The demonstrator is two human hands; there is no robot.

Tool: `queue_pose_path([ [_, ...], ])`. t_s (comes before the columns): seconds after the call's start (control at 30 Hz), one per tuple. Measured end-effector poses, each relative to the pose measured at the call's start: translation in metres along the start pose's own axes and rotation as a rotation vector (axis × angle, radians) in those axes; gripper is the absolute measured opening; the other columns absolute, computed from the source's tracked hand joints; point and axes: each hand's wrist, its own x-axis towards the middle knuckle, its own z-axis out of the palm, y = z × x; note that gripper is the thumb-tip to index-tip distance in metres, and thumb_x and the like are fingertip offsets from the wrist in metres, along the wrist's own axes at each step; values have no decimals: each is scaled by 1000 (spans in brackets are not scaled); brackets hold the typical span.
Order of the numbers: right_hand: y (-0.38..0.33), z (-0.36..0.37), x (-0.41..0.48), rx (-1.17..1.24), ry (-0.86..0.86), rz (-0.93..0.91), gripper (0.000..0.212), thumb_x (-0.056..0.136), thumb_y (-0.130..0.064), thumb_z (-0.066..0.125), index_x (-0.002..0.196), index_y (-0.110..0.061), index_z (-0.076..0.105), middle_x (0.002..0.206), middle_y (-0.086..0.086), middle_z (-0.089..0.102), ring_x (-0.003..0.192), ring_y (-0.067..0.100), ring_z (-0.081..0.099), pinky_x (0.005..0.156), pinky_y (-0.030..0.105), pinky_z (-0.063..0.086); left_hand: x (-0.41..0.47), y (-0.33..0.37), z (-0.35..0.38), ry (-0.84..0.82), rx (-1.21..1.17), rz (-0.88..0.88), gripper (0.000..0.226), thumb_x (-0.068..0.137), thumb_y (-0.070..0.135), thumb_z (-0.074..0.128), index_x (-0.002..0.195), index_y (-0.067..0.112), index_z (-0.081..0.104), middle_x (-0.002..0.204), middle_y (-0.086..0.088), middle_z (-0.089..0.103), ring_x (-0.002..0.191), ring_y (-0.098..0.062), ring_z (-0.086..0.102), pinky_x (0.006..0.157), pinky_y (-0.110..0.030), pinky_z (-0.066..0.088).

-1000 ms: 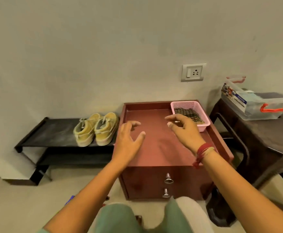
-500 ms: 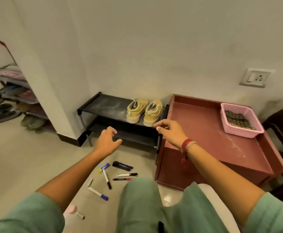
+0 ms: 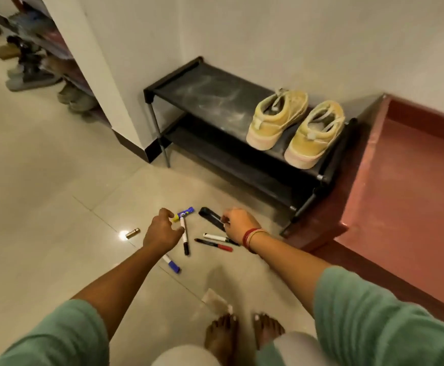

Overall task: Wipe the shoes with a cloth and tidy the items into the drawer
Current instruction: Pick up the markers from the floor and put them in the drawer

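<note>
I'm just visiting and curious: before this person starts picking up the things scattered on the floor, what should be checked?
1. Left hand free: ok, holds nothing.
2. Right hand gripping the black case: cannot tell.
3. Black-capped marker within reach: ok, beside the left hand.
4. Drawer open: cannot tell, out of view.
5. Shoes resting on the rack: ok.

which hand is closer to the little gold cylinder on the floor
Left. The left hand hovers just right of the gold cylinder; the right hand is farther right, by the black item.
</note>
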Motion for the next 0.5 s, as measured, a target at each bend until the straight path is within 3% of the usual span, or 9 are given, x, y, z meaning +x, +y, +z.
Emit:
queue_pose_path([
  [0.3,79,108,68,-79,-45,162,27,87,-10,54,114,-14,60,118,10,56,107,30,55,93,32,45,38,-85,66,123,-163,-60,32,86,19,65,114,14,53,113,-5,56,100,-16,52,78,-28,38],
  [0.5,99,155,100,-273,-60,60,39,82,-40,65,111,-14,57,111,9,55,105,26,53,88,35,46,40,-126,91,257,-315,-148,30,87,16,64,114,18,51,113,-1,51,103,-17,51,84,-32,44],
])
